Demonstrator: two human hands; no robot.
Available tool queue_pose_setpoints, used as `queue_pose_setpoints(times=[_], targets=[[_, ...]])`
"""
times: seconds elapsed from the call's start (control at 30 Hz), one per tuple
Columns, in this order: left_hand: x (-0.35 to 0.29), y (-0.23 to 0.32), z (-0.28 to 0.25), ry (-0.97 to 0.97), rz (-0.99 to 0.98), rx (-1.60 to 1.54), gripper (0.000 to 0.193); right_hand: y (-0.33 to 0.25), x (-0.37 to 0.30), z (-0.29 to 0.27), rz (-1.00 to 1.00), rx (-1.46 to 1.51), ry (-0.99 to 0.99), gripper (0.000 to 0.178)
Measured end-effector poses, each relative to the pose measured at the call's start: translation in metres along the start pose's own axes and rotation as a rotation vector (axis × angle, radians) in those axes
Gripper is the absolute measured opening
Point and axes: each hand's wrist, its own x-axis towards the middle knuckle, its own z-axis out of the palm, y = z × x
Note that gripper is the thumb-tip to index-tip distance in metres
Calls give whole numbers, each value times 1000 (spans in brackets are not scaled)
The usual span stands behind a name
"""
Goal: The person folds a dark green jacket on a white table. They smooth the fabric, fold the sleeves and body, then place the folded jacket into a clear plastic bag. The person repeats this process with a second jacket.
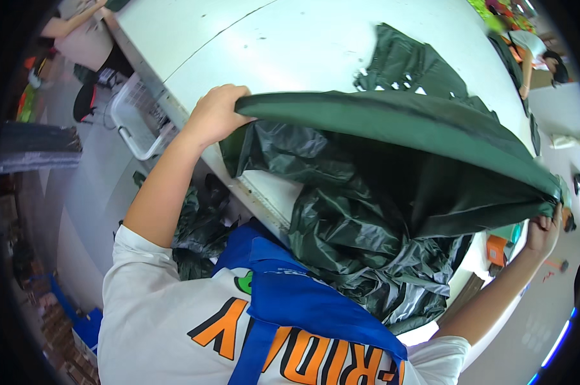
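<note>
A large dark green sheet of coated fabric [392, 122] is stretched between my two hands above the white table. At its left end my left hand [218, 114] is closed on the folded edge. Far to the right, my right hand [544, 231] grips the gathered other end. The top edge forms a long, smooth band, and below it the fabric opens into a dark hollow. Crumpled, shinier folds [347, 221] hang down over the table's near edge in front of my blue apron. More green fabric [411, 61] lies flat behind, with small ragged holes or gaps along it.
The white table [290, 38] stretches away from me. A white plastic basket [133, 122] stands left of it, near a dark green heap [200, 224]. One person [84, 42] is at the far left, another [527, 48] at the far right. An orange item [495, 250] sits by my right forearm.
</note>
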Motion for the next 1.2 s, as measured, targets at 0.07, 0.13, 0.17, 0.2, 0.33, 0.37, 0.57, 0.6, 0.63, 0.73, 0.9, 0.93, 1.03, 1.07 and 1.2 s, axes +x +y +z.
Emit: queue_pose_setpoints(times=[0.07,0.13,0.17,0.2,0.33,0.37,0.57,0.6,0.63,0.73,0.9,0.93,1.03,1.07,1.2], targets=[[-21,-13,-3,-208,-167,-411,24,-4,34,-2,26,-30,111,40],[-30,-15,-4,-403,-206,-829,32,-28,78,-41,82,-5,158,35],[-31,-13,0,-418,-196,-1066,39,-30,99,-61,1,-216,282,27],[-33,-10,3,-426,-184,-1302,46,-28,115,-72,-83,-424,401,21],[-42,31,-5,-451,-110,-1745,42,114,64,93,-661,-813,549,22],[-40,40,-5,-452,-119,-1763,40,142,38,114,-583,-816,363,28],[-40,60,-9,-363,-219,-1816,35,311,-99,260,-43,-922,-638,21],[-37,60,-8,-341,-235,-1821,35,322,-106,262,141,-822,-674,21],[-35,62,-9,-316,-248,-1822,36,339,-108,256,78,-783,-681,22],[-32,65,-9,-205,-344,-1812,37,353,-121,257,158,-744,-592,21],[-27,50,-2,-407,-390,-2073,31,362,-136,269,-18,-729,-501,22],[-27,49,-1,-455,-352,-2138,32,362,-138,273,-45,-728,-480,23],[-20,82,-11,142,-603,-1473,33,360,-136,266,-27,-756,-450,23],[-8,61,-19,68,-643,-1462,30,358,-135,259,-27,-770,-422,22],[40,-72,-14,470,-319,-656,57,324,-134,199,-54,-926,-263,14]])
